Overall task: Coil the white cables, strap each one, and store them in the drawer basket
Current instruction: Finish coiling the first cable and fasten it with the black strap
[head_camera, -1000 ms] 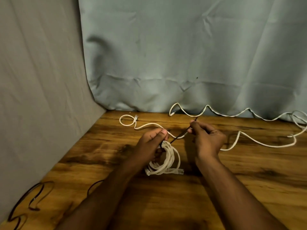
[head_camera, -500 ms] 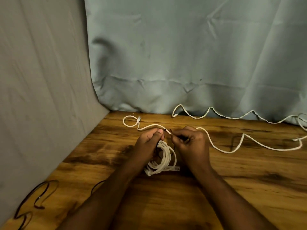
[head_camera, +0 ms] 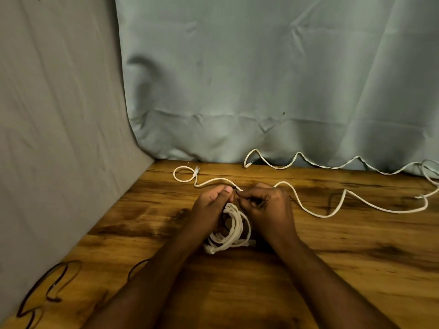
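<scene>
- Coiled white cable: one bundle, wound into several loops, held upright at the centre of the frame on the wooden table; the coiling of this item is judged done.
- Left hand: fingers curled round the top of the coil, thumb pressed over it.
- Right hand: fingers curled, a thin dark strap pinched just beside the left thumb (only a short stretch of it is seen); strapping is judged in progress, not finished.
- Loose white cable: uncoiled, trailed from a small loop at upper centre to the right edge; coiling and strapping remain.
- Second loose white cable: laid in waves along the curtain; likewise outstanding.
- Dark straps: laid at lower left.
- Drawer basket: not seen; nothing is judged stored yet.
</scene>
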`<state>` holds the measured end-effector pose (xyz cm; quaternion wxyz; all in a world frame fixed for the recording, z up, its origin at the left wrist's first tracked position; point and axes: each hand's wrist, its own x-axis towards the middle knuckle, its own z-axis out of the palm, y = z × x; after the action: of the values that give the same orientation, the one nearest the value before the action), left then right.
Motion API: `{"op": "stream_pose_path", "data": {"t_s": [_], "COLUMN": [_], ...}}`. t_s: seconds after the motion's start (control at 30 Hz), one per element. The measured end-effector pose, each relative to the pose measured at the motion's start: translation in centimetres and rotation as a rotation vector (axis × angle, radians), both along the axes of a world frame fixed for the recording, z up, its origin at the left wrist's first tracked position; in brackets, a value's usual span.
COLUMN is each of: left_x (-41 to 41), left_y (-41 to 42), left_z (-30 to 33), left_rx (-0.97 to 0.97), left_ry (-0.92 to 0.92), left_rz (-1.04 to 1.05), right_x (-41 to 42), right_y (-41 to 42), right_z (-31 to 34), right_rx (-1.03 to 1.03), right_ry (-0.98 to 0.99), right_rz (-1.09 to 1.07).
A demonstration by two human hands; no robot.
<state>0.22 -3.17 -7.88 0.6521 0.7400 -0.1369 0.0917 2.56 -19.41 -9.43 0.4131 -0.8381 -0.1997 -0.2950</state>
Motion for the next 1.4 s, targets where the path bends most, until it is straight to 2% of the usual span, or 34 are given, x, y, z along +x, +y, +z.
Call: {"op": "stream_pose_path", "data": {"t_s": [0.87, 1.03, 1.17, 1.23, 1.4], "left_x": [0.2, -0.2, -0.3, -0.3, -0.2], "left_y": [0.0, -0.2, -0.1, -0.1, -0.2], "left_z": [-0.7, -0.3, -0.3, -0.2, -0.2], "left_rx": [0.081, 0.091, 0.111, 0.14, 0.198], "left_ry": [0.015, 0.033, 0.031, 0.0, -0.047], "left_rz": [-0.029, -0.041, -0.017, -0.012, -0.015], "right_x": [-0.6, -0.6, -0.5, -0.4, -0.6], "right_y": [0.3, 0.5, 0.0, -0.2, 0.1], "right_z": [0.7, 0.9, 1.2, 1.2, 1.6], "right_rx": [0.06, 0.106, 0.327, 0.416, 0.447], "right_ry": [0.032, 0.168, 0.349, 0.35, 0.284], "right_rz": [-0.031, 0.016, 0.195, 0.216, 0.139]}}
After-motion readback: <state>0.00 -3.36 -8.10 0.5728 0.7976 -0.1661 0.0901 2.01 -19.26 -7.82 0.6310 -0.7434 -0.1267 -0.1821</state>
